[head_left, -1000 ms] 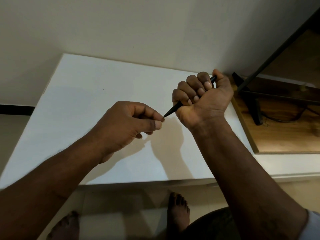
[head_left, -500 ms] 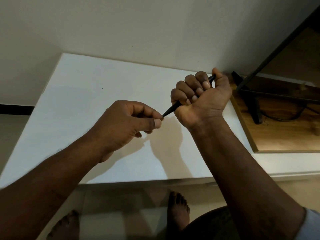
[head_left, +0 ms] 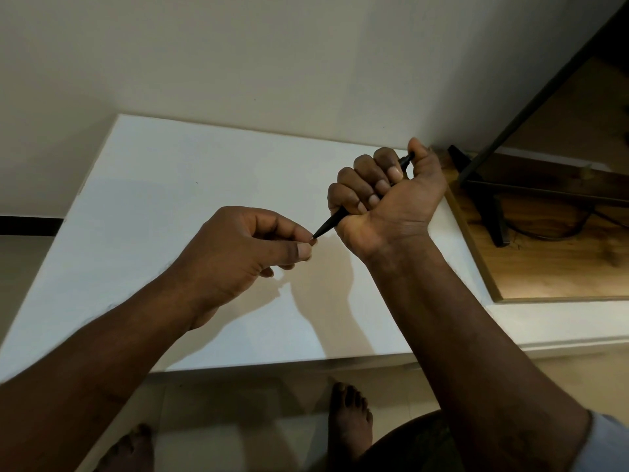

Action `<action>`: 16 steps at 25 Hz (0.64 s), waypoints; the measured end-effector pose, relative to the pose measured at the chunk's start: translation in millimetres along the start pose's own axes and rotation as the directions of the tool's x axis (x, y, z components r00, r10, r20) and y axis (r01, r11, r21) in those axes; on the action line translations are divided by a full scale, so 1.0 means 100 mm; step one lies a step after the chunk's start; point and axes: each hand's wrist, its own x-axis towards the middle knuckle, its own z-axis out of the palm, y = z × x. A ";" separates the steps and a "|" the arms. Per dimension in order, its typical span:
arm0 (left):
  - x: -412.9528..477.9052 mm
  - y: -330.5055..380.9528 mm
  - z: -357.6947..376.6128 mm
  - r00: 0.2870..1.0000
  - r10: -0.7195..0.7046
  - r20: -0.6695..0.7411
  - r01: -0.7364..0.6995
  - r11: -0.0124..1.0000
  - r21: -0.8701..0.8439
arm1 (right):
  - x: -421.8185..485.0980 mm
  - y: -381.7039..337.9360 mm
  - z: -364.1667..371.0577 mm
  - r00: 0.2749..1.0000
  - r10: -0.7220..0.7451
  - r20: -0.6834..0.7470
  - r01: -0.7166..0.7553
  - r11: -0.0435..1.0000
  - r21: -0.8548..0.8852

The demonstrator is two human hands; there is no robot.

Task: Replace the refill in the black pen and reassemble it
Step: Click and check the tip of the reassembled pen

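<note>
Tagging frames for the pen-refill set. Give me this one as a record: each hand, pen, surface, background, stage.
right hand: fist wrapped round the pen's barrel, above the table
left hand: thumb and forefinger pinch at the pen's pointed tip
black pen: tilted, tip low toward the left hand, rear end poking out by the right thumb
white table: under both hands, carries their shadows
background: wooden board with a black stand, right of the table
stage: pen shows as one piece; no loose parts in view
</note>
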 end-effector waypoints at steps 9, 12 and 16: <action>0.01 -0.01 0.00 1.000 0.002 0.001 -0.002 1.000 -0.004 | 0.00 0.00 0.00 1.000 -0.001 -0.013 0.000 1.000 -0.004; 0.00 -0.02 0.01 1.000 0.008 -0.007 -0.008 1.000 0.002 | 0.00 0.00 0.00 1.000 -0.006 -0.010 0.006 1.000 -0.006; 0.01 -0.02 0.01 1.000 0.024 -0.014 -0.023 1.000 0.018 | -0.01 -0.01 0.00 1.000 0.027 -0.002 -0.027 0.999 0.038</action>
